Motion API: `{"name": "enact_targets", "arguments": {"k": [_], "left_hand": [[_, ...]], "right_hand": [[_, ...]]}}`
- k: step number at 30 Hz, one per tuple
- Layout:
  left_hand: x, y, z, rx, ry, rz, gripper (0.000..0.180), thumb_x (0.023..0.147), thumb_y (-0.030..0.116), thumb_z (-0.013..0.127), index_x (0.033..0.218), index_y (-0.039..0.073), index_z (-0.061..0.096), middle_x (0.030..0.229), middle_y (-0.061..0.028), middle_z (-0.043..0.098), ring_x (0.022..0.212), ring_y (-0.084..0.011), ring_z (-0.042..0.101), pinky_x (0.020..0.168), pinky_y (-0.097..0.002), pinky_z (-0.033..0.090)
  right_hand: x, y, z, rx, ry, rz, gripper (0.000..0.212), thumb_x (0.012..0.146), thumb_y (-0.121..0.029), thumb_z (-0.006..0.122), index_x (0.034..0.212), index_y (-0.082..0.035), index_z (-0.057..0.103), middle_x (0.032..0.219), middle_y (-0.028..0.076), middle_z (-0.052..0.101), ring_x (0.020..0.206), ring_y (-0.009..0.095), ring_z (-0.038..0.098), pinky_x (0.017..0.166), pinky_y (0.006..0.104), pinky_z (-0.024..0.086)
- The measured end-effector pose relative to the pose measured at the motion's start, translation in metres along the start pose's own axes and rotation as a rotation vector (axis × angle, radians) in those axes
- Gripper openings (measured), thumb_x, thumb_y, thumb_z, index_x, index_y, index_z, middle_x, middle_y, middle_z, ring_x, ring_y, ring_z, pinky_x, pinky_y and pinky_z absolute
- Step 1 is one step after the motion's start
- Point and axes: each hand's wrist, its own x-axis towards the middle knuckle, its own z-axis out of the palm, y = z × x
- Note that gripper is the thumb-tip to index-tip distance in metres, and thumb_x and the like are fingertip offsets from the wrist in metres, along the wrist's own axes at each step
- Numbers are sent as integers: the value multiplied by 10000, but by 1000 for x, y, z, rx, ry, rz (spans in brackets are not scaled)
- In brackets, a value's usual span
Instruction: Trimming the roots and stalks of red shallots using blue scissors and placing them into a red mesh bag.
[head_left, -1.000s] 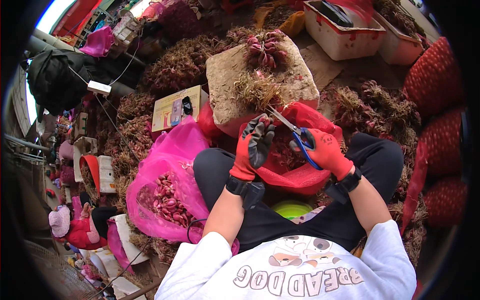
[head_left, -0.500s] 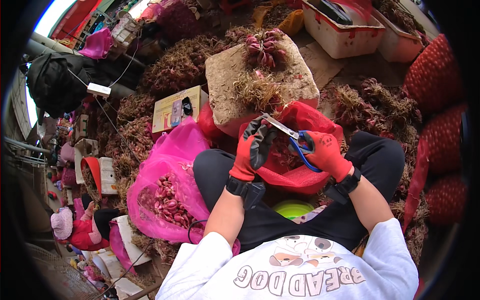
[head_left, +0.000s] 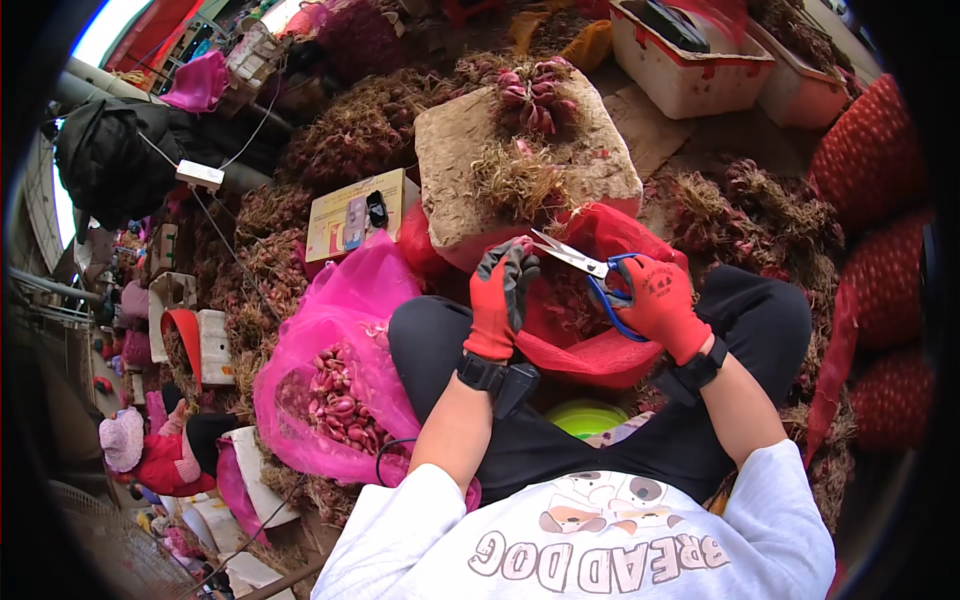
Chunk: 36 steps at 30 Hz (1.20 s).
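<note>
My right hand (head_left: pixel 658 300), in a red work glove, grips scissors (head_left: pixel 572 256) with blue handles. Their blades are parted and point toward my left hand (head_left: pixel 500 295). That hand wears a red glove with a dark palm and pinches a small shallot (head_left: pixel 524 242) at its fingertips, close to the blade tips. Below both hands, a red mesh bag (head_left: pixel 610 370) lies open between my knees with dry-rooted shallots inside. On a pale foam block (head_left: pixel 450 170) ahead sit a bunch of shallots (head_left: pixel 538 95) and a heap of dry root trimmings (head_left: pixel 518 182).
A pink mesh bag (head_left: pixel 290 400) of loose shallots stands by my left knee. A yellow box (head_left: pixel 335 215) carries small devices. White foam crates (head_left: pixel 690 85) are at the far right, and full red mesh sacks (head_left: pixel 870 150) line the right. A person (head_left: pixel 165 460) sits far left.
The scissor blades have spread apart, and a shallot now shows at my left fingertips. My left hand has turned and sunk slightly; the right has shifted a little to the right.
</note>
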Motion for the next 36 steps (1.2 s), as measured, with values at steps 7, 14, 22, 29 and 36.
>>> {"name": "enact_targets", "arguments": {"k": [7, 14, 22, 29, 36], "left_hand": [[0, 2, 5, -5, 23, 30, 195, 904, 101, 580, 1083, 23, 593, 992, -52, 650, 816, -104, 627, 702, -207, 541], [0, 2, 5, -16, -12, -8, 219, 906, 120, 583, 1099, 16, 582, 1004, -64, 647, 812, -112, 626, 704, -214, 535], [-2, 5, 1, -60, -78, -149, 204, 919, 146, 568, 1095, 43, 583, 951, -28, 629, 814, -109, 610, 695, -201, 513], [-82, 152, 10, 617, -91, 175, 254, 885, 108, 577, 1110, -10, 582, 968, -76, 657, 800, -134, 622, 701, -259, 495], [-222, 233, -131, 1224, 432, -7, 235, 813, 68, 623, 1040, 24, 587, 853, -12, 620, 659, -52, 518, 543, -193, 398]], "right_hand": [[2, -2, 2, -29, -89, 50, 450, 674, -371, 718, 1030, -132, 581, 954, 73, 610, 876, 253, 611, 734, 385, 471], [3, 4, 5, -2, -114, 71, 425, 682, -376, 715, 1000, -122, 593, 878, 86, 634, 804, 273, 628, 693, 374, 482], [5, -6, -3, 165, -103, 17, 268, 783, -351, 667, 906, -113, 665, 768, 112, 651, 712, 284, 638, 619, 373, 476], [18, -6, -40, 573, -9, 176, 278, 806, -353, 657, 974, -134, 685, 793, 98, 672, 705, 241, 652, 660, 340, 483], [15, 2, -45, 153, 96, 183, 438, 762, -514, 636, 929, -109, 637, 871, 113, 645, 808, 295, 631, 702, 396, 481]]}}
